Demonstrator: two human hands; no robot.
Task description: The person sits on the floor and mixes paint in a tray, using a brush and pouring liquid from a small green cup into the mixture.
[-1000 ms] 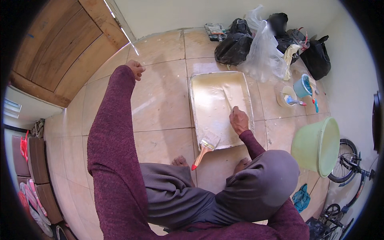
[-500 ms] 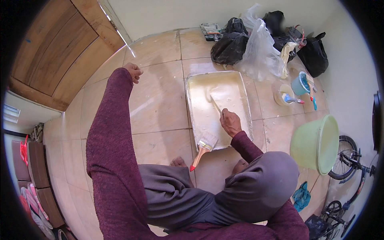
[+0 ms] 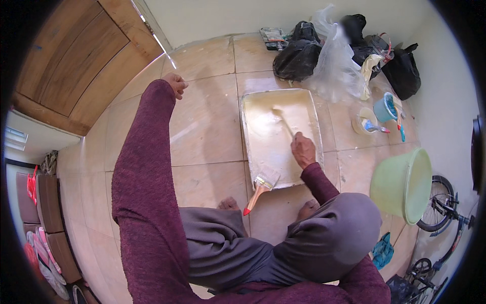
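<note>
The right hand (image 3: 304, 150) grips a thin stick (image 3: 285, 123) low down, seemingly so its tip reaches the cream liquid (image 3: 263, 142) in the tray (image 3: 246, 133) beneath. Nearer the body, a paintbrush (image 3: 260, 189) straddles the rim, probably keeping its bristles over the tray. Well leftward, the left hand (image 3: 176, 86) is half-curled; whether closed, one cannot tell.

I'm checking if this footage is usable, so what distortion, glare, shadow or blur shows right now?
Head view: tile lines on the floor curve, and the corners go black; head view: pale sheen in the tray, a bright streak and soft shadow to its left; head view: a smudgy blur over part of a black bag.
</note>
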